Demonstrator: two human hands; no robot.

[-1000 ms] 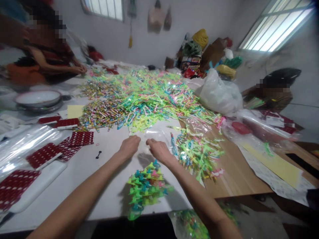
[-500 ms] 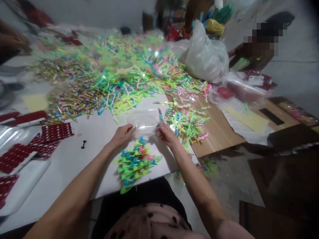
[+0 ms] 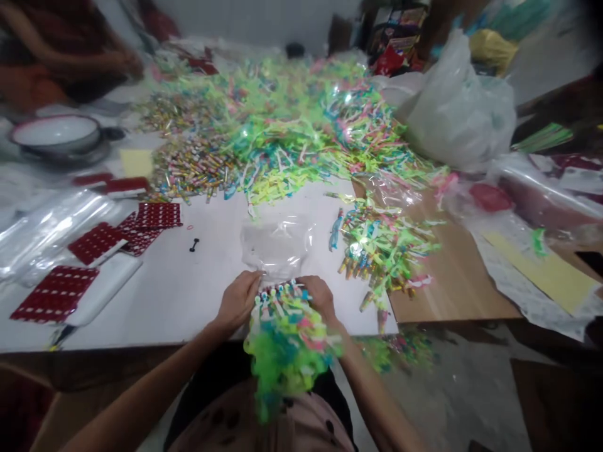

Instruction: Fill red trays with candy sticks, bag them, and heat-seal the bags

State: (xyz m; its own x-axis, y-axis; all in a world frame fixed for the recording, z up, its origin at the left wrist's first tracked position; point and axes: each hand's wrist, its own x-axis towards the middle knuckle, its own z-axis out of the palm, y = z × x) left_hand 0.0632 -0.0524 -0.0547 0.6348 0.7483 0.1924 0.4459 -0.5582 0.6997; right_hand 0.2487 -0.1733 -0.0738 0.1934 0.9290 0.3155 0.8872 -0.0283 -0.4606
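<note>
Head view, looking down on a bundle of mostly green plastic pieces (image 3: 288,342) at lower centre, gripped at its upper end between closely curled left hand (image 3: 240,296) and equally near, curled right hand (image 3: 320,295), stretching lengthwise toward the bottom edge, just below a clear plastic bag (image 3: 276,243).

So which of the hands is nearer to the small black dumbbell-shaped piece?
Left. The left hand is to the right of the black piece and nearer the person; the right hand is farther right, across the colourful bundle.
</note>
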